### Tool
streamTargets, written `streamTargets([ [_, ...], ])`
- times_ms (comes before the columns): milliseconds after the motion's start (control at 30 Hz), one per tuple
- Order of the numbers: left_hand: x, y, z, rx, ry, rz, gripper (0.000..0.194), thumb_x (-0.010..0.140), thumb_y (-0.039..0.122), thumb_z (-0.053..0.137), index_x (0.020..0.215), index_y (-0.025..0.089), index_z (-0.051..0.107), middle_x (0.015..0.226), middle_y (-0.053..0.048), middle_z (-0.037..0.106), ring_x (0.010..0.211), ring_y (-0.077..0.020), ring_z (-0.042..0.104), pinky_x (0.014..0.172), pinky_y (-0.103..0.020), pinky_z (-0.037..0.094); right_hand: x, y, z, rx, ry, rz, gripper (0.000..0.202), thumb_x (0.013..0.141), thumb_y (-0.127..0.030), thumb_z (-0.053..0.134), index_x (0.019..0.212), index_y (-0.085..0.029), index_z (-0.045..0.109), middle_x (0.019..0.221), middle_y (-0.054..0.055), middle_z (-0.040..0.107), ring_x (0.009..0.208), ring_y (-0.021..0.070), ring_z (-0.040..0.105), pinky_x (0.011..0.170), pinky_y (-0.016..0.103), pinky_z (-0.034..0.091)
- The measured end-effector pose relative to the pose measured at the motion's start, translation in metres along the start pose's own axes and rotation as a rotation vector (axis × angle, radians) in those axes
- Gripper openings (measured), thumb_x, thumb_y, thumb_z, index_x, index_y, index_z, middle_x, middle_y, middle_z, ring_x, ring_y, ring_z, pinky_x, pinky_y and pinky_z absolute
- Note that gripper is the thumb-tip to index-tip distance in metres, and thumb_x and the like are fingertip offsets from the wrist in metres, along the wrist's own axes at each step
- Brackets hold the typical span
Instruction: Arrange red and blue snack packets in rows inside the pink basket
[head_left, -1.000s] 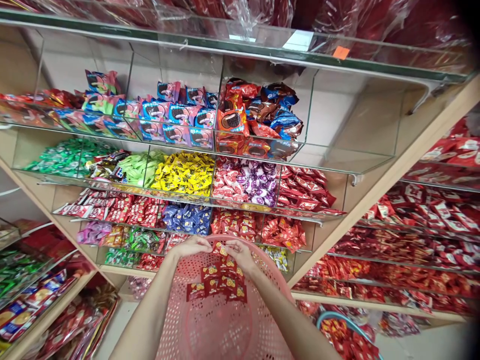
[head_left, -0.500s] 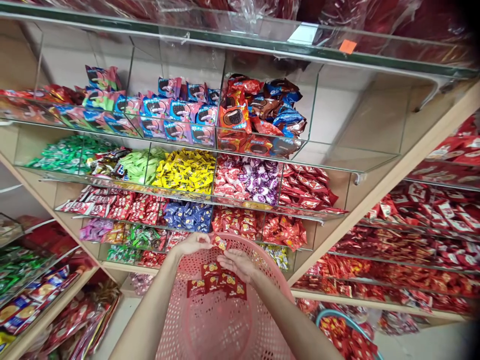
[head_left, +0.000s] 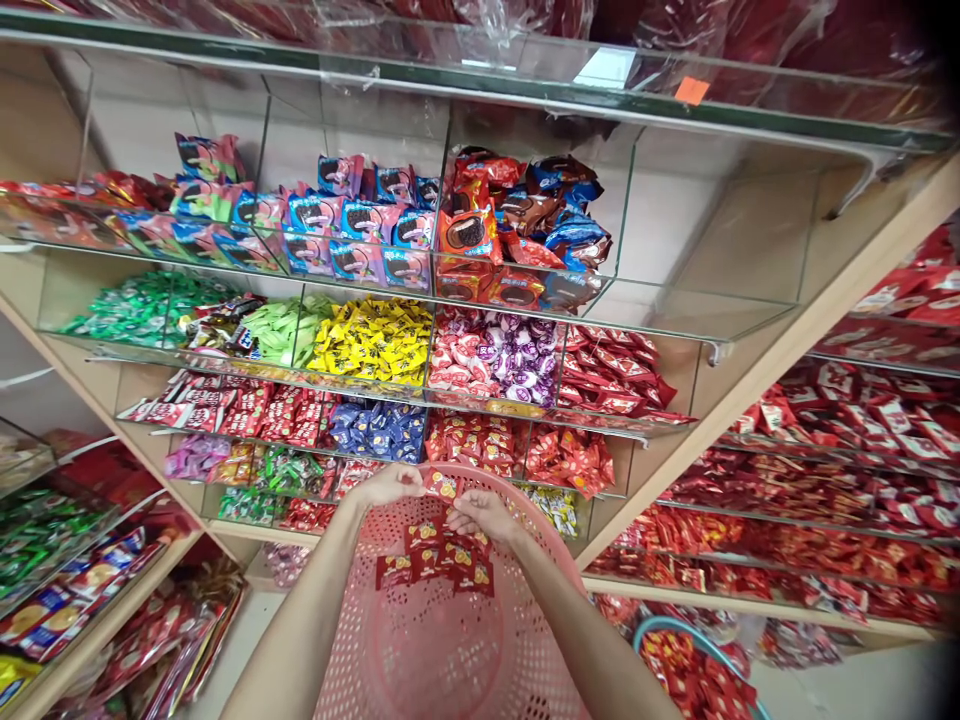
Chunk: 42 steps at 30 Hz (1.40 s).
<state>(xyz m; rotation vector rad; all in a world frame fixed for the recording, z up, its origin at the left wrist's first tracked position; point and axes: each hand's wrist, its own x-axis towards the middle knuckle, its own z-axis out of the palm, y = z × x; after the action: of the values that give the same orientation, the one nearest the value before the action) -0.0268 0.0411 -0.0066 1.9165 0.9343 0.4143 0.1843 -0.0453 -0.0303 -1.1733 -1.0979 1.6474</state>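
- The left hand (head_left: 391,486) holds the small red packet (head_left: 441,485) by its left end, thumb and fingertips closed on it; the packet is just right of that hand's fingertips.
- The right hand (head_left: 486,515) is just beyond the packet's right end and a little nearer the person, its fingers partly curled. Whether its fingertips touch the packet or grip anything is too blurred to tell.
- The hands are apart, with the packet between them. Its long axis runs roughly from hand to hand, its right end a little lower in view; the left hand is the nearer.
- Both hands are over the far part of the pink basket (head_left: 427,650). Several loose packets (head_left: 425,563) sit in it, below the hands and towards the person, the closest just under the right hand.
- Ahead of the hands, past the basket's rim, are shelves with blue packets (head_left: 375,430) ahead of the left hand and patterned red packets (head_left: 476,440) ahead of the gap between the hands.
- Compared with half a second ago, the right hand's fingers are more curled and less outstretched; the left hand keeps its pinch, and the packets in the basket look much the same.
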Motion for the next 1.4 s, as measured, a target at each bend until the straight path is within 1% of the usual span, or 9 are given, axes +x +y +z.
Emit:
streamTargets([
  [100, 0.0, 0.002, -0.001, -0.009, -0.029, 0.003, 0.033, 0.062, 0.047, 0.062, 0.061, 0.014, 0.058, 0.062, 0.003, 0.052, 0.062, -0.0096, 0.045, 0.063, -0.02, 0.035, 0.003, 0.005, 0.001, 0.082, 0.058, -0.023, 0.036, 0.056, -0.048, 0.069, 0.069, -0.016, 0.057, 0.068, 0.002, 0.063, 0.065, 0.0145, 0.062, 0.063, 0.026, 0.048],
  [233, 0.0, 0.002, 0.0, -0.034, -0.042, 0.002, 0.032, 0.061, 0.045, 0.062, 0.062, 0.014, 0.059, 0.06, 0.004, 0.053, 0.061, -0.0093, 0.045, 0.062, -0.02, 0.035, 0.01, 0.011, 0.002, 0.178, 0.202, -0.114, 0.034, 0.056, -0.045, 0.071, 0.069, -0.017, 0.056, 0.064, -0.003, 0.055, 0.06, 0.0113, 0.057, 0.063, 0.026, 0.049],
  [400, 0.0, 0.004, 0.003, -0.06, 0.012, -0.021, 0.035, 0.062, 0.048, 0.062, 0.069, 0.014, 0.063, 0.07, 0.001, 0.061, 0.068, -0.0119, 0.051, 0.068, -0.021, 0.038, 0.012, 0.015, -0.001, 0.139, 0.265, -0.122, 0.034, 0.054, -0.046, 0.07, 0.065, -0.018, 0.055, 0.061, -0.003, 0.053, 0.055, 0.0098, 0.052, 0.059, 0.025, 0.048],
  [500, -0.002, 0.008, 0.004, -0.045, 0.074, -0.034, 0.042, 0.067, 0.054, 0.055, 0.076, 0.015, 0.064, 0.076, 0.0, 0.063, 0.073, -0.013, 0.052, 0.07, -0.022, 0.037, 0.007, 0.017, -0.004, 0.067, 0.215, -0.013, 0.032, 0.054, -0.044, 0.071, 0.062, -0.018, 0.055, 0.056, -0.004, 0.053, 0.05, 0.0085, 0.05, 0.054, 0.024, 0.046],
  [667, -0.004, 0.015, 0.005, -0.002, 0.1, -0.056, 0.048, 0.066, 0.061, 0.051, 0.075, 0.015, 0.064, 0.072, 0.001, 0.061, 0.07, -0.0132, 0.049, 0.065, -0.021, 0.036, 0.001, 0.027, 0.006, -0.14, 0.075, 0.173, 0.025, 0.056, -0.035, 0.07, 0.056, -0.017, 0.053, 0.045, -0.006, 0.051, 0.042, 0.0076, 0.048, 0.046, 0.022, 0.043],
  [867, -0.002, 0.01, 0.007, 0.031, 0.12, -0.055, 0.048, 0.065, 0.061, 0.052, 0.072, 0.014, 0.062, 0.07, 0.001, 0.059, 0.067, -0.0126, 0.048, 0.063, -0.021, 0.035, 0.003, 0.04, 0.027, -0.239, 0.036, 0.21, 0.021, 0.063, -0.031, 0.064, 0.055, -0.018, 0.05, 0.041, -0.007, 0.05, 0.039, 0.0079, 0.048, 0.043, 0.02, 0.041],
  [1000, -0.001, 0.007, 0.007, 0.05, 0.125, -0.086, 0.048, 0.063, 0.061, 0.053, 0.071, 0.015, 0.063, 0.066, 0.002, 0.058, 0.067, -0.014, 0.049, 0.061, -0.021, 0.035, 0.011, 0.039, 0.036, -0.33, 0.052, 0.157, 0.017, 0.071, -0.028, 0.056, 0.058, -0.018, 0.05, 0.039, -0.007, 0.05, 0.036, 0.0074, 0.047, 0.039, 0.017, 0.034],
  [1167, 0.0, 0.005, 0.008, 0.065, 0.109, -0.086, 0.047, 0.063, 0.061, 0.053, 0.068, 0.016, 0.063, 0.062, 0.002, 0.058, 0.068, -0.015, 0.05, 0.06, -0.022, 0.035, 0.026, 0.036, 0.047, -0.405, 0.069, 0.13, 0.021, 0.071, -0.022, 0.057, 0.053, -0.017, 0.048, 0.031, -0.007, 0.044, 0.031, 0.0063, 0.042, 0.037, 0.016, 0.026],
  [1400, 0.002, 0.001, 0.009, 0.093, 0.129, -0.079, 0.045, 0.062, 0.061, 0.053, 0.065, 0.016, 0.062, 0.058, 0.003, 0.056, 0.065, -0.0144, 0.049, 0.058, -0.022, 0.033, 0.038, 0.042, 0.06, -0.495, 0.104, 0.152, 0.023, 0.071, -0.021, 0.056, 0.051, -0.018, 0.046, 0.028, -0.008, 0.039, 0.028, 0.0078, 0.041, 0.036, 0.016, 0.026],
])
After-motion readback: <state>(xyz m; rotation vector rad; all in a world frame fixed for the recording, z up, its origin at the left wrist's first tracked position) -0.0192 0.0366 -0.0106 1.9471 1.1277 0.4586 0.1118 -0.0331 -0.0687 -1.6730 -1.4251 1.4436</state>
